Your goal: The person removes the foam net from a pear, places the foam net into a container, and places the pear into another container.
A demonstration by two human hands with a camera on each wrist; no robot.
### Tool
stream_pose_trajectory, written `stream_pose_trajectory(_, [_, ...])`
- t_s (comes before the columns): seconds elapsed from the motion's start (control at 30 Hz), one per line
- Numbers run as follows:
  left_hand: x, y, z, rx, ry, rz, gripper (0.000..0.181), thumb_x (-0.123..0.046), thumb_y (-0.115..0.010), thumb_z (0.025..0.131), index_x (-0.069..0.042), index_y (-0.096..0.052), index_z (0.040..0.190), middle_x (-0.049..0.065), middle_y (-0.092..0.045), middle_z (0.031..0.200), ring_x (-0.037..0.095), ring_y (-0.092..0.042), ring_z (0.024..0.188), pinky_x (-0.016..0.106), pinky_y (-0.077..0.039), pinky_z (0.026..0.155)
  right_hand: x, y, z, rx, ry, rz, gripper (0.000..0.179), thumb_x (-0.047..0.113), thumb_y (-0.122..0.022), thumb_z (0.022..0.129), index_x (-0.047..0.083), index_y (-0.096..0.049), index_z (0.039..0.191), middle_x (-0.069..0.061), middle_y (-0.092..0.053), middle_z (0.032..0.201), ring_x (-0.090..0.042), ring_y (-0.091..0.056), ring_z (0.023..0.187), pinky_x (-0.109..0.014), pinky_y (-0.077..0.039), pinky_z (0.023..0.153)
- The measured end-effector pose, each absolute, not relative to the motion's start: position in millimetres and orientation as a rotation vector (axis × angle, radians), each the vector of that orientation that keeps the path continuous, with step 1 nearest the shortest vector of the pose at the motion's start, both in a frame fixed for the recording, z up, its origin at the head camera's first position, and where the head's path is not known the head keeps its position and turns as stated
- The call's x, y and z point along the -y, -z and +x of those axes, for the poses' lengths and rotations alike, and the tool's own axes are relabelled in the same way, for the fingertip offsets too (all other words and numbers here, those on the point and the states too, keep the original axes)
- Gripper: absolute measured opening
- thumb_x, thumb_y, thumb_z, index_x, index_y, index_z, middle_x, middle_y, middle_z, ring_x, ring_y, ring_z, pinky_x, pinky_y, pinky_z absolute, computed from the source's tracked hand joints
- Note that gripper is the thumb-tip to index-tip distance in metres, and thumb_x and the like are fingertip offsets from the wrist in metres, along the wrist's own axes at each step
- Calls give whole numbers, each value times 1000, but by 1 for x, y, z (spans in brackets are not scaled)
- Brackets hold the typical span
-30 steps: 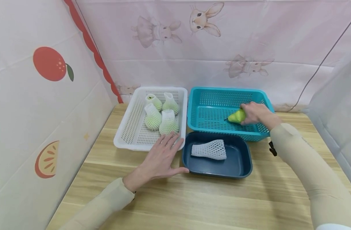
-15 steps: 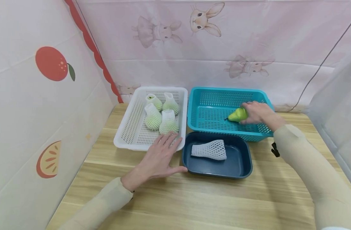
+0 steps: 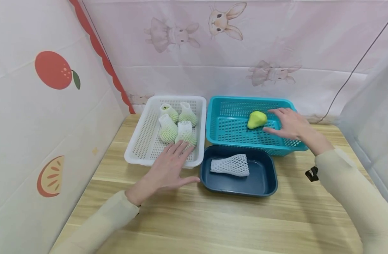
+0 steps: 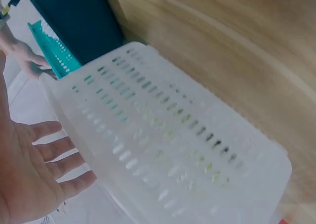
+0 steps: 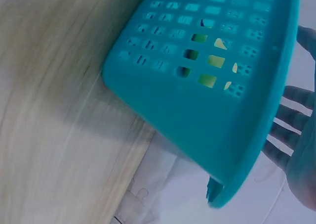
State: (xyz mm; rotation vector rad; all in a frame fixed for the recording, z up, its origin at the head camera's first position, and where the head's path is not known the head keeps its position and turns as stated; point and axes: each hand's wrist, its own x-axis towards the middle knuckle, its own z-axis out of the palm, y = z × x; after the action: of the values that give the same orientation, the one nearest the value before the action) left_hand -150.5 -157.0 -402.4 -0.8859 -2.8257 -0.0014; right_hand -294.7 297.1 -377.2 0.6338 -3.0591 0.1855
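Observation:
A bare green pear (image 3: 256, 120) lies in the teal basket (image 3: 238, 141). My right hand (image 3: 289, 124) hovers over that basket's right part, thumb and fingers spread, apart from the pear. In the right wrist view the fingers (image 5: 291, 119) show beyond the basket's rim, and bits of the pear show through the holes. My left hand (image 3: 168, 165) reaches over the front rim of the white basket (image 3: 135, 155), its straight fingers close to a pear in a foam net (image 3: 185, 133). Several netted pears sit in that basket. From the left wrist, the left fingers (image 4: 64, 157) look straight beside its wall.
A dark blue tray (image 3: 260, 181) stands in front of the teal basket and holds one loose white foam net (image 3: 231, 165). All three containers stand close together on the wooden table (image 3: 232, 222). A printed cloth (image 3: 181, 81) hangs behind them.
My right hand has let go of the pear and drawn back to the right, fingers spreading. The pear now lies turned in the teal basket. My left hand has shifted slightly left.

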Motion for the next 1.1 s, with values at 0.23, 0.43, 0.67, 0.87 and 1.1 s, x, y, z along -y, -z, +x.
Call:
stream_pose_trajectory(0.23, [165,390,-160,2864,6,-882,104,-84,-57,87,-11,-45,158,16,-49,162,40,-46,151,58,-39,124,-303,377,-272,2908,-225,649,91,60,-71,91,6,-43,159,-28,-47,159,-51,-45,144,-71,-39,112])
stream_pose_trajectory(0.43, [169,382,-168,2923,12,-832,104,-83,-58,87,-11,-43,159,15,-49,162,38,-47,149,57,-40,123,-304,377,-249,2820,-246,664,98,59,-77,85,6,-42,160,-26,-45,161,-51,-42,145,-72,-35,115])
stream_pose_trajectory(0.67, [174,376,-179,2946,-55,-824,104,-85,-54,88,-9,-43,160,16,-49,162,38,-46,150,56,-40,124,-305,384,-227,2758,-238,667,102,59,-80,80,7,-42,160,-24,-43,164,-50,-39,149,-70,-32,119])
stream_pose_trajectory(0.87, [179,373,-191,2951,-114,-810,102,-82,-56,89,-7,-46,157,17,-54,157,38,-51,145,56,-42,122,-304,387,-212,2697,-235,675,106,63,-80,77,9,-42,160,-22,-43,165,-47,-39,150,-67,-34,118])
stream_pose_trajectory(1.1, [186,373,-206,3000,-129,-763,102,-83,-56,88,-6,-50,155,18,-58,151,37,-55,140,57,-45,118,-299,392,-193,2675,-244,663,111,71,-77,76,13,-40,163,-18,-41,168,-44,-37,153,-68,-36,116])
